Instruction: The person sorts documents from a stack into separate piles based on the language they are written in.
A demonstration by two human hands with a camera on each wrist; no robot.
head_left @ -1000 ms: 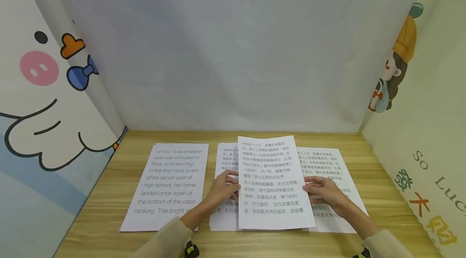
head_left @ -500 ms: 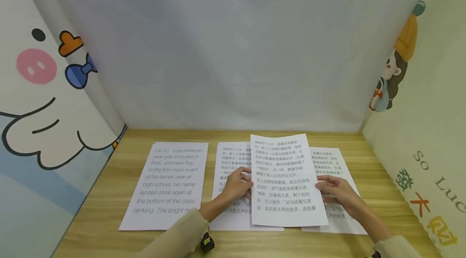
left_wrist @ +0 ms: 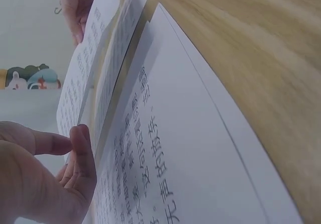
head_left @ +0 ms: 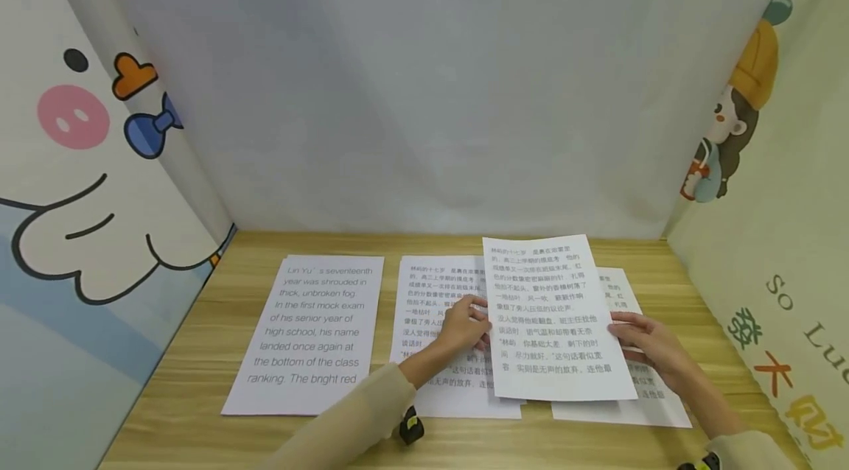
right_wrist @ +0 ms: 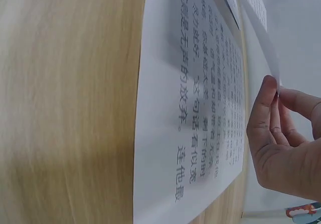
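Note:
A white sheet of paper (head_left: 550, 330) printed with Chinese text is held up above the table between both hands. My left hand (head_left: 466, 324) pinches its left edge between thumb and fingers, as the left wrist view also shows. On the opposite edge my right hand (head_left: 646, 345) pinches the sheet; in the right wrist view the thumb and fingers (right_wrist: 268, 86) meet on the paper's edge. Beneath it to the left lies a middle stack of Chinese-text pages (head_left: 458, 400). Partly hidden under the raised sheet, another Chinese-text page (head_left: 620, 411) lies to the right.
On the left of the wooden table (head_left: 179, 389) lies a stack of English-text pages (head_left: 312, 330). A pale wall (head_left: 424, 102) rises behind the table. Cartoon-printed panels (head_left: 86, 116) stand at both sides. A black wrist strap (head_left: 411, 427) shows by the left sleeve.
Both hands have carried the raised sheet to the right, from over the middle stack toward the right-hand page. More of the middle stack now shows.

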